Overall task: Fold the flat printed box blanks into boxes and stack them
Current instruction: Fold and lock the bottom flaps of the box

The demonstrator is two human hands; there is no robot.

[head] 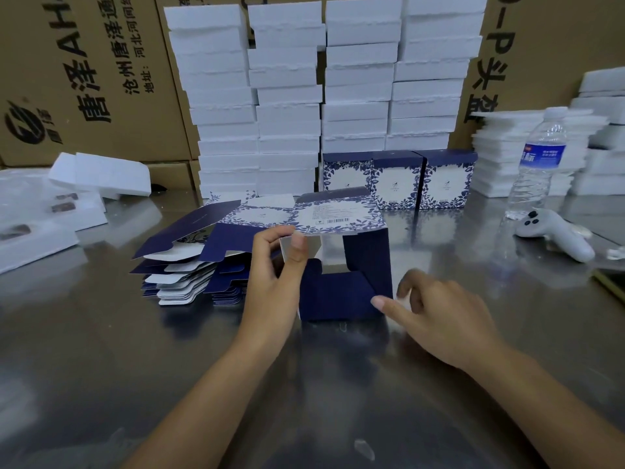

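A half-folded blue and white printed box (351,265) lies on its side in the middle of the steel table (101,350), its open end toward me. My left hand (275,275) pinches the box's near left wall at its top edge. My right hand (436,313) hovers at the box's lower right corner with its fingers spread, one fingertip touching a dark blue flap. A stack of flat printed blanks (192,262) lies to the left of the box. Three finished boxes (397,179) stand in a row behind it.
Tall stacks of white foam blocks (287,96) stand at the back before brown cartons (84,79). More white foam (500,154) sits at the right with a water bottle (537,164) and a white controller (554,235). Foam pieces (101,177) lie at the left.
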